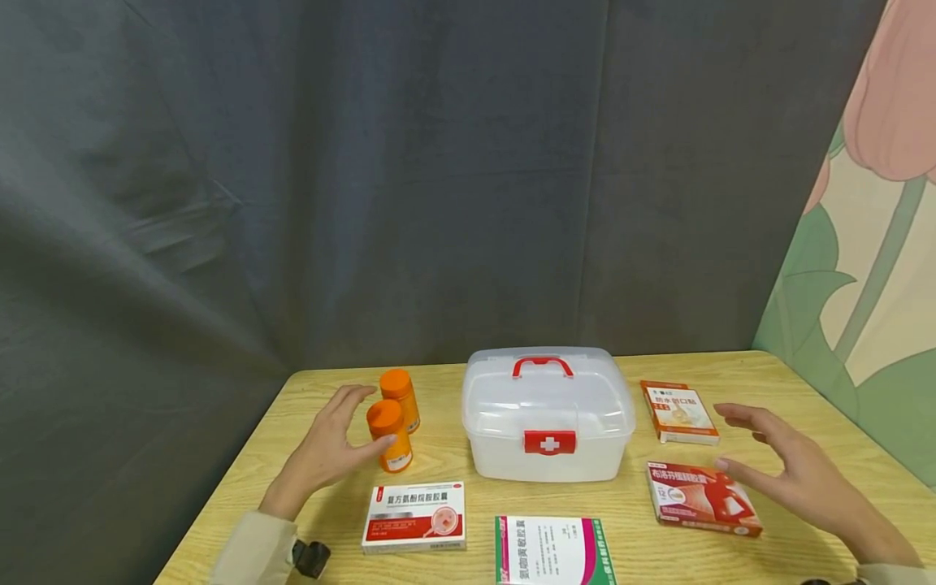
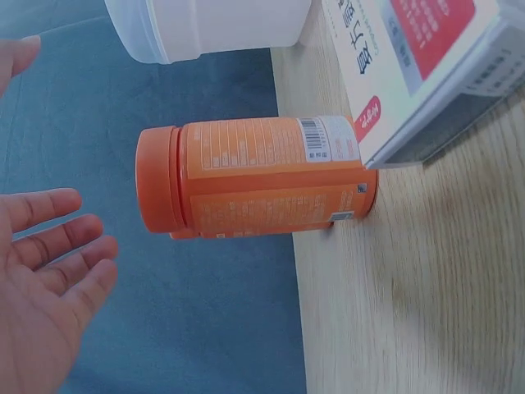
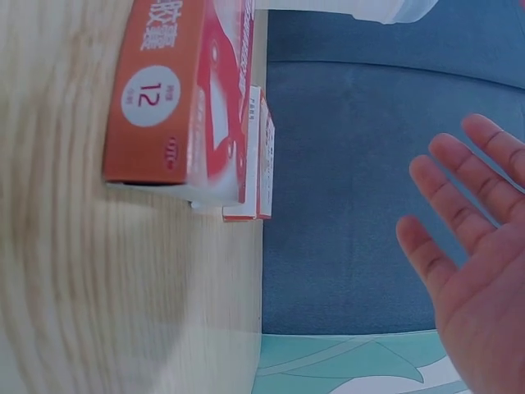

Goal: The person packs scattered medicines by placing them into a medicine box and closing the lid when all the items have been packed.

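My left hand (image 1: pixel 327 447), fingers spread and bent a little, hovers beside two orange pill bottles (image 1: pixel 396 450) that stand upright at the table's left. In the left wrist view a gap shows between that hand and the nearer bottle (image 2: pixel 254 176). On the right, my right hand (image 1: pixel 800 475) hangs above the table by a red medicine box (image 1: pixel 704 498) and holds nothing; the right wrist view shows its fingers apart from the red box (image 3: pixel 156 90). A clear plastic first-aid case (image 1: pixel 548 406) with a red handle and latch sits between the hands, its lid down.
A red-and-white medicine box (image 1: pixel 414 517) lies front left, and a green-and-white one (image 1: pixel 553 551) at the front edge of view. Orange-and-white plaster boxes (image 1: pixel 680 414) lie right of the case. A dark curtain (image 1: pixel 453 179) hangs behind the wooden table (image 1: pixel 439 378).
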`<move>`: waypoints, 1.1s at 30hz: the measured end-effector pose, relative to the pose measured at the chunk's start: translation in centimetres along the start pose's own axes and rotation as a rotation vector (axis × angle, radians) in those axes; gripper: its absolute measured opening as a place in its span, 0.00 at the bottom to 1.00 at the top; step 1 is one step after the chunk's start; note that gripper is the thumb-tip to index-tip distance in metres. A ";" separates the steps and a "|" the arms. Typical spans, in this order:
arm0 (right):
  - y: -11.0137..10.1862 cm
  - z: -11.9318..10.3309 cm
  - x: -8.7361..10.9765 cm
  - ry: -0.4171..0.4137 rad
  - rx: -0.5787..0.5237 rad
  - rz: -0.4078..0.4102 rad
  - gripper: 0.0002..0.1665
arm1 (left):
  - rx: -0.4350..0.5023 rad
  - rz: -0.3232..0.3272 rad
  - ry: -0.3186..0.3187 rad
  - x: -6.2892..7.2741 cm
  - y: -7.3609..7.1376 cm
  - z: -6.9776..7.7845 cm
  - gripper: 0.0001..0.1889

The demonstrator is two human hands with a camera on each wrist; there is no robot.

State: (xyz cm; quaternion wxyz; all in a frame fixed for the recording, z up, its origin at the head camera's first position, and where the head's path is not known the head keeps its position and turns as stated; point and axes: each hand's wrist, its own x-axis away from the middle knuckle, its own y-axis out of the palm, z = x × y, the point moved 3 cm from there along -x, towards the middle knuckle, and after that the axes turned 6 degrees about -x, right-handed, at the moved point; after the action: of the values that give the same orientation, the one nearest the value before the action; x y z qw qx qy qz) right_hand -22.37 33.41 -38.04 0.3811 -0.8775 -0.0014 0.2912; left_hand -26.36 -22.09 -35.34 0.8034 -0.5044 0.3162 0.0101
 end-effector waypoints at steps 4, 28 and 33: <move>0.2 0.0 0.0 0.013 0.010 -0.011 0.39 | 0.017 -0.002 0.015 -0.2 0.2 0.2 0.35; 0.4 -0.8 -0.3 -0.066 -0.014 -0.004 0.35 | 0.110 -0.010 0.057 -0.6 0.6 1.4 0.30; 0.6 -0.9 -0.2 -0.073 -0.026 0.000 0.35 | 0.112 -0.002 0.063 -0.6 0.8 1.7 0.30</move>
State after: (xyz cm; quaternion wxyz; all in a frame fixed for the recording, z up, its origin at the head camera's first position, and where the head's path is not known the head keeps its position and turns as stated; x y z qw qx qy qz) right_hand -22.22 32.31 -37.82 0.3693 -0.8712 -0.0191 0.3229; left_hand -26.25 -20.19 -35.16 0.8201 -0.4591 0.3408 -0.0244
